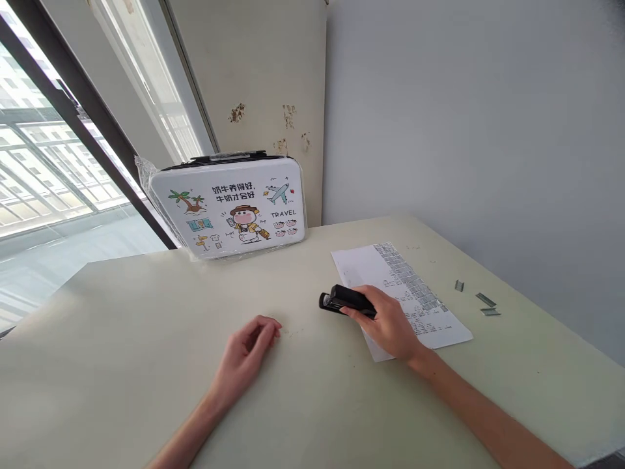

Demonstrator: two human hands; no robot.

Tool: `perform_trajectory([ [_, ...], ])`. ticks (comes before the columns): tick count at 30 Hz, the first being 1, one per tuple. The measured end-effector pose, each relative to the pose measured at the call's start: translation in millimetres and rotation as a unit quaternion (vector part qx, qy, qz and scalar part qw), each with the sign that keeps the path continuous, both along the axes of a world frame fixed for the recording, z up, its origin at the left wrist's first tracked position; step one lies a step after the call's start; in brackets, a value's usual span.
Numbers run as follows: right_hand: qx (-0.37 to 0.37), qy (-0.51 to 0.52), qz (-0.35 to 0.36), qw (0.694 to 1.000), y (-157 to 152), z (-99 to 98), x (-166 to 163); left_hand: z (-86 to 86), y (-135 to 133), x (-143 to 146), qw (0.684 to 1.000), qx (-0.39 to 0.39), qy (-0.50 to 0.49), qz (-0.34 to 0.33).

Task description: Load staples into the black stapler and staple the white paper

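Note:
My right hand (388, 319) is wrapped around a black stapler (352, 299), whose nose points left. The stapler is over the near-left part of a printed paper sheet (361, 264), and my right hand hides some of the sheet. Dense grey patterning runs along the sheet's far and right side. To the left, my left hand (247, 352) rests on the table with its fingers curled in, and nothing shows in it. A few tiny thin bits (293, 332), perhaps loose staples, lie just right of its fingertips.
Short strips of staples (486, 299) lie on the pale table (146, 339) to the right of the sheet. A white cartoon-printed case (229, 208) in clear plastic stands at the back. Walls border the table behind and at right; a window (43, 150) is at left.

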State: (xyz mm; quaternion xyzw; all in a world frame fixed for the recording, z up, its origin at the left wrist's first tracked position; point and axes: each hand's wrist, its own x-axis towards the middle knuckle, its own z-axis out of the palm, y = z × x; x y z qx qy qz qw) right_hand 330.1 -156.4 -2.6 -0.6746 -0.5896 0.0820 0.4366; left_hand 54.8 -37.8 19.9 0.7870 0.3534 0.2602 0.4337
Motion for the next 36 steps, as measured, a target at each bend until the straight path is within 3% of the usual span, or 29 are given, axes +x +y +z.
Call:
perform_trajectory([
  [4,-0.039,0.011,0.069,0.997,25,6.3,-29,0.4,12,-11,0.994,-0.072,-0.031,0.081],
  [11,-0.071,-0.031,0.135,0.988,58,3.1,-62,-2.4,21,-22,0.988,-0.1,-0.043,0.11],
  [18,-0.083,0.001,0.137,0.987,56,1.6,-64,-6.0,23,-23,0.986,-0.114,-0.041,0.116],
  [25,-0.062,0.192,0.029,0.979,53,-8.4,-59,-8.2,24,-25,0.985,-0.123,-0.019,0.124],
  [29,-0.086,0.199,-0.013,0.976,54,-12.1,-57,-8.7,25,-28,0.984,-0.124,-0.015,0.125],
  [36,-0.093,0.189,-0.025,0.977,50,-7.5,-59,-6.3,26,-33,0.98,-0.128,-0.004,0.149],
])
